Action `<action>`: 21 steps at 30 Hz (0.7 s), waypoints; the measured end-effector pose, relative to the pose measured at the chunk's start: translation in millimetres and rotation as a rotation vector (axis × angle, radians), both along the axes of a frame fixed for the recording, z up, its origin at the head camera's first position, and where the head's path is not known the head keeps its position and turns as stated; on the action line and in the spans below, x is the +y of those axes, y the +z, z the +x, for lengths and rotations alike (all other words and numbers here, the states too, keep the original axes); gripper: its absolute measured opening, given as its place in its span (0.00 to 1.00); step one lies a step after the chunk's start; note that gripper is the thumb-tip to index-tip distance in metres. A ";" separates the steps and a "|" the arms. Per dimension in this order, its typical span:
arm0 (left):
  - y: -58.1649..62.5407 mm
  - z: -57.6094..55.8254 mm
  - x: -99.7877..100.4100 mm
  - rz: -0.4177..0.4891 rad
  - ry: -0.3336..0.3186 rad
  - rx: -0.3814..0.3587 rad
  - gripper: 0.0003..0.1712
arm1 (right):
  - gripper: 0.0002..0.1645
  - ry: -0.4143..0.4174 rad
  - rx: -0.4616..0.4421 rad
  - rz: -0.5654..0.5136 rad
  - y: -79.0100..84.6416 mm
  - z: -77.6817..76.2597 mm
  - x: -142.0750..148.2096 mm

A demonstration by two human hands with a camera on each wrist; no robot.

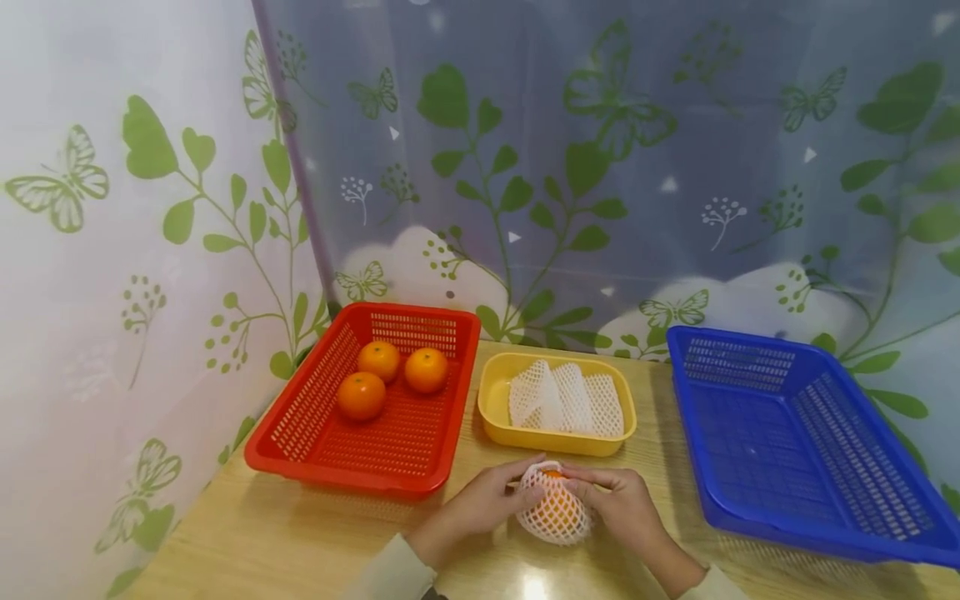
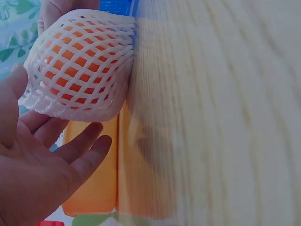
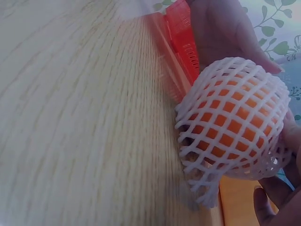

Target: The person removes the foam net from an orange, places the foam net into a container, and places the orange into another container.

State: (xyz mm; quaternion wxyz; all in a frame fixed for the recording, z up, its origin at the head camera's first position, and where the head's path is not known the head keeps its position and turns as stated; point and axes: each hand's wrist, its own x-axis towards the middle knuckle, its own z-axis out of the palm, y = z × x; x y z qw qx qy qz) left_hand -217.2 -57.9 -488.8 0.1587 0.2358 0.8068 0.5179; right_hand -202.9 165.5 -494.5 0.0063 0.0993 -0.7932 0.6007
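Note:
A white foam fruit net [image 1: 553, 523] surrounds an orange [image 1: 552, 474] low over the table, close in front of the yellow container. The fruit's top shows through the net's opening, and its skin shows between the mesh strands. My left hand [image 1: 491, 498] pinches the net's rim on the left side, its lower fingers spread below in the left wrist view. On the opposite side, my right hand [image 1: 621, 504] pinches the rim between thumb and fingers. In the right wrist view the net's narrower end [image 3: 204, 188] hangs loose beyond the fruit.
Several white foam nets [image 1: 570, 400] lie in the yellow container [image 1: 557, 442]. At the left stands a red basket [image 1: 352, 478] with three oranges [image 1: 362, 396] inside. A blue basket [image 1: 780, 433] is at the right. Behind them hangs a leaf-patterned curtain [image 1: 525, 250].

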 end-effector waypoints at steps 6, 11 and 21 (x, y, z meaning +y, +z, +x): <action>0.4 -2.0 1.2 0.028 0.033 0.044 0.30 | 0.13 0.024 0.007 -0.023 0.1 -0.9 1.8; -0.6 -2.1 7.1 -0.002 0.048 0.164 0.26 | 0.13 0.050 0.068 0.002 0.4 -1.0 2.7; 0.7 3.7 15.5 -0.090 0.131 0.321 0.19 | 0.12 -0.007 0.056 0.072 3.2 2.4 0.7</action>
